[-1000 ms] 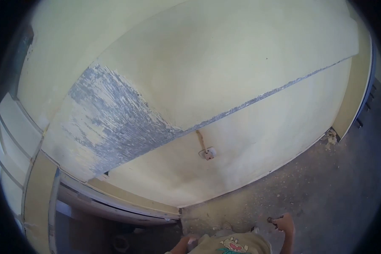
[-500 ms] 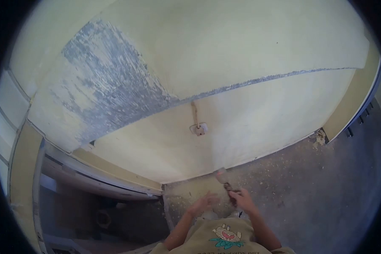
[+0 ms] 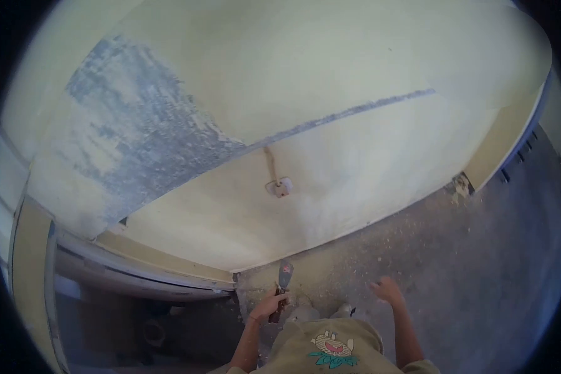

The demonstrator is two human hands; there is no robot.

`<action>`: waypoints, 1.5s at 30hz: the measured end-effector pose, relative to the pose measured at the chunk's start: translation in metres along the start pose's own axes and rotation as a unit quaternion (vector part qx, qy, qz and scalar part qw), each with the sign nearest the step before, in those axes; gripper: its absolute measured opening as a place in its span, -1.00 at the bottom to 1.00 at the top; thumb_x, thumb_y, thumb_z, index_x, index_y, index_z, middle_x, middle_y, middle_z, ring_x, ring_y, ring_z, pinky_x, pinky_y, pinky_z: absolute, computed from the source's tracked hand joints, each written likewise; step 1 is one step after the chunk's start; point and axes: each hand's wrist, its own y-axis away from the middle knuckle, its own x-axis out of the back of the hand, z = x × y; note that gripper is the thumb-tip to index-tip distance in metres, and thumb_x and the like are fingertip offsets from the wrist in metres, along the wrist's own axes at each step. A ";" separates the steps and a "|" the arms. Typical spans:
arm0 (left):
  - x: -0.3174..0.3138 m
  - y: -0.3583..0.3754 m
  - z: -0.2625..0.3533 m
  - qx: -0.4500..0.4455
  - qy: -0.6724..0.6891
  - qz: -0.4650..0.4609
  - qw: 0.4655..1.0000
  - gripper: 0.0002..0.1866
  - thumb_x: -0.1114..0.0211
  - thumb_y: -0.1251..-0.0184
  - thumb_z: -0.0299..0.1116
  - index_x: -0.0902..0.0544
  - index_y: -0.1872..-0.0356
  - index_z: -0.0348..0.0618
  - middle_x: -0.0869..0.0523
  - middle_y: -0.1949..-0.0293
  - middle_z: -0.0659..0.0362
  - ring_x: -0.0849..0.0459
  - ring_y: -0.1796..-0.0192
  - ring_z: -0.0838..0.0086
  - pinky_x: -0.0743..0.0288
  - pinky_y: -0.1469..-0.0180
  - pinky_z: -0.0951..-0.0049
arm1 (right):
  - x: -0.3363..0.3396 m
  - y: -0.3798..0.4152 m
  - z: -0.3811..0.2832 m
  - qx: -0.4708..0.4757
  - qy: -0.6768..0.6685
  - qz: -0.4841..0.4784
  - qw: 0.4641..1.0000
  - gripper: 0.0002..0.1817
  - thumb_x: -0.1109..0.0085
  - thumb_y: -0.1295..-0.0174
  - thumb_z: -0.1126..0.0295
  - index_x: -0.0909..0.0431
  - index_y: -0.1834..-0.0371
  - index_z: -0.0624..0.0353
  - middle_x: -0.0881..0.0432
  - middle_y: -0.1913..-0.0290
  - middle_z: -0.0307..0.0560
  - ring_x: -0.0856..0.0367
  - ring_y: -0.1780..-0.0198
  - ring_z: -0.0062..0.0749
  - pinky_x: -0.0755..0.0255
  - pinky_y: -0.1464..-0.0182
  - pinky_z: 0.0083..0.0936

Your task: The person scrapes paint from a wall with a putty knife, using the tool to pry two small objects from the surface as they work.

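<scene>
My left hand (image 3: 269, 305) is closed around the dark handle of a scraper (image 3: 285, 272). The scraper's flat blade points up and away, toward the foot of the wall. To the right, my right hand (image 3: 388, 290) hangs above the floor with loosely bent fingers and nothing in it. In front of me stands a cream wall (image 3: 355, 168). On its upper left a large patch (image 3: 149, 131) is scraped down to a streaky grey-blue layer, and a thin strip of the same grey runs rightward from it.
An outlet box (image 3: 282, 188) with a short conduit sits low on the wall. Pale flakes lie over the grey floor (image 3: 442, 268). At left, a door frame (image 3: 34, 262) borders a dark opening. My shoes (image 3: 304, 311) are close to the wall. Broken plaster (image 3: 461, 186) shows at the right corner.
The scraper has passed from my right hand to my left. My right hand has moved away to the right, and my left hand has shifted left. The view has turned slightly.
</scene>
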 end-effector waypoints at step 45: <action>0.102 0.054 0.256 -0.313 0.053 -0.175 0.932 -0.50 0.04 -0.54 -0.32 0.00 -0.36 -0.14 -0.51 0.33 0.10 -0.52 0.60 0.51 -0.43 0.61 0.55 | 0.085 0.036 -0.481 0.279 -0.773 0.198 0.535 -0.72 -0.16 -0.35 0.15 -0.47 0.42 0.09 -0.44 0.55 -0.35 -0.26 0.63 -0.76 -0.05 0.62 -0.71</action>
